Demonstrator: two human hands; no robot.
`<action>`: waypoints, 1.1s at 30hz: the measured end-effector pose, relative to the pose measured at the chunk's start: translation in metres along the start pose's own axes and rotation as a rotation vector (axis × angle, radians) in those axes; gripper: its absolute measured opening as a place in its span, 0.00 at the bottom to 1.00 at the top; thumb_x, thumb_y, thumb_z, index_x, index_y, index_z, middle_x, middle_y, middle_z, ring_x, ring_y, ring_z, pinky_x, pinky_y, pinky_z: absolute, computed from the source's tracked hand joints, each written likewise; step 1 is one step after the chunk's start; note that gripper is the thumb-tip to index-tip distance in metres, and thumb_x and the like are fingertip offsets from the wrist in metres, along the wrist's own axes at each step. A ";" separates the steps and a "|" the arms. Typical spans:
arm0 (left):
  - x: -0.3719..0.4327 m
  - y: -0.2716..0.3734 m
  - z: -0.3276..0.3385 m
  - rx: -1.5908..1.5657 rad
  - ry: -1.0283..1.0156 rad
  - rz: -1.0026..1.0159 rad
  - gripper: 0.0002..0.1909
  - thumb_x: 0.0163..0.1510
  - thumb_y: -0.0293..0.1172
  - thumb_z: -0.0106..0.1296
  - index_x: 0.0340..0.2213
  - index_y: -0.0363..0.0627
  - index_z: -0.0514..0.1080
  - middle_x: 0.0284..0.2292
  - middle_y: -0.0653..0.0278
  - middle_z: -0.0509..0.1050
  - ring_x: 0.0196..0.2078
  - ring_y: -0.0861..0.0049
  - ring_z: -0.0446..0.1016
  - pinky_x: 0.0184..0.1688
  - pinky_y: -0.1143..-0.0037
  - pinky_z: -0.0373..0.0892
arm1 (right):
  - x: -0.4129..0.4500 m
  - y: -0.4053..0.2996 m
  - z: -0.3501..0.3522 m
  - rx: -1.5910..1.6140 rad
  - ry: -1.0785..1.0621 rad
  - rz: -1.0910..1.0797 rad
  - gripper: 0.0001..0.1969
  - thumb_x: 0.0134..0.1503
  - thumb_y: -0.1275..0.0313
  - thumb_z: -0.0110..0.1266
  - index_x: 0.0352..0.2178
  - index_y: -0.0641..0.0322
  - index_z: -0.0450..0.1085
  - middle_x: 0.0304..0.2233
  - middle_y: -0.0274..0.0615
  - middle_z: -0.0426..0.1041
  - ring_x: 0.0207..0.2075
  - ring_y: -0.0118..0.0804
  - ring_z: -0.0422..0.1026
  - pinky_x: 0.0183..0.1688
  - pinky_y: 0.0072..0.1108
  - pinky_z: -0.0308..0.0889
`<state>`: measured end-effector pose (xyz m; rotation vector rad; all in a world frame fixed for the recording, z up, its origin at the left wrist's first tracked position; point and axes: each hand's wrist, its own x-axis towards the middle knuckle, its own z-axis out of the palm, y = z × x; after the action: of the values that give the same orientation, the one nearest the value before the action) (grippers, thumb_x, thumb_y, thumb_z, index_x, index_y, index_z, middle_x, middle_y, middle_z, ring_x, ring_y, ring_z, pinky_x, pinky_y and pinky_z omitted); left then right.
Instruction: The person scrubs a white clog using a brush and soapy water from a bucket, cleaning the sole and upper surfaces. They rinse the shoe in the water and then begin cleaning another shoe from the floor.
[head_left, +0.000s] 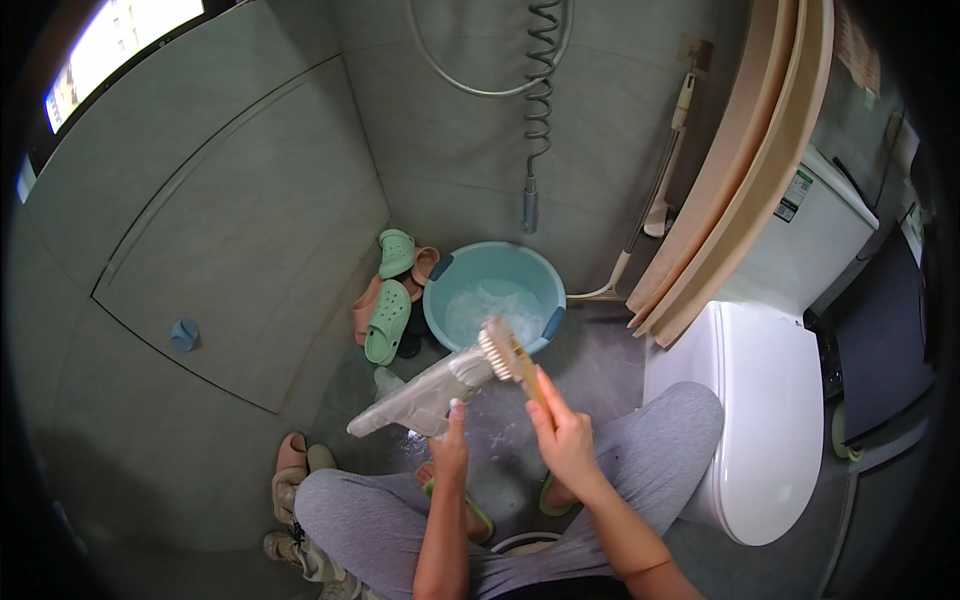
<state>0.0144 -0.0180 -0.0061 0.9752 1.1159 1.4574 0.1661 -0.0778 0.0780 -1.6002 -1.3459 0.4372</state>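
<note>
My left hand (448, 442) grips a pale, wet shoe (420, 394), tilted with its sole edge toward the left. In my right hand (562, 435) is a scrub brush (517, 356) with a wooden handle and white bristles. The bristles meet or nearly meet the shoe's upper right end; blur hides the exact contact. Just beyond both hands stands a light blue plastic basin (495, 255) holding sudsy water (491, 307). Part of another pale object (386, 381) shows behind the shoe and cannot be made out.
Green clogs (388, 322) and pink slippers (365, 307) sit left of the basin. A white toilet (772, 420) stands at right, near leaning wooden boards (742, 187) and a long-handled mop or squeegee (652, 195). A coiled hose (540, 97) hangs above. More shoes (289, 487) lie by my left knee.
</note>
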 end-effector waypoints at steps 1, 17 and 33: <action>0.000 0.000 0.000 0.004 0.005 0.012 0.26 0.58 0.38 0.56 0.53 0.35 0.63 0.49 0.59 0.69 0.50 0.72 0.67 0.55 0.74 0.61 | 0.001 0.007 -0.001 -0.002 0.002 0.000 0.24 0.61 0.64 0.51 0.58 0.58 0.62 0.15 0.52 0.70 0.18 0.52 0.74 0.21 0.36 0.65; 0.000 0.000 -0.008 -0.032 0.018 0.002 0.29 0.58 0.38 0.55 0.55 0.35 0.60 0.53 0.58 0.66 0.54 0.71 0.64 0.58 0.74 0.58 | 0.000 -0.006 -0.013 0.071 -0.040 0.082 0.24 0.62 0.65 0.51 0.57 0.63 0.62 0.18 0.54 0.71 0.19 0.48 0.74 0.23 0.30 0.66; -0.001 0.005 -0.010 -0.048 -0.009 -0.018 0.29 0.59 0.37 0.55 0.55 0.34 0.60 0.52 0.59 0.66 0.53 0.72 0.64 0.58 0.74 0.58 | -0.004 -0.019 0.001 0.131 0.005 -0.137 0.23 0.62 0.65 0.51 0.57 0.61 0.64 0.19 0.54 0.71 0.19 0.47 0.75 0.22 0.31 0.66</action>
<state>0.0034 -0.0205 -0.0037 0.9349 1.0764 1.4573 0.1541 -0.0826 0.0920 -1.3915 -1.3849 0.4285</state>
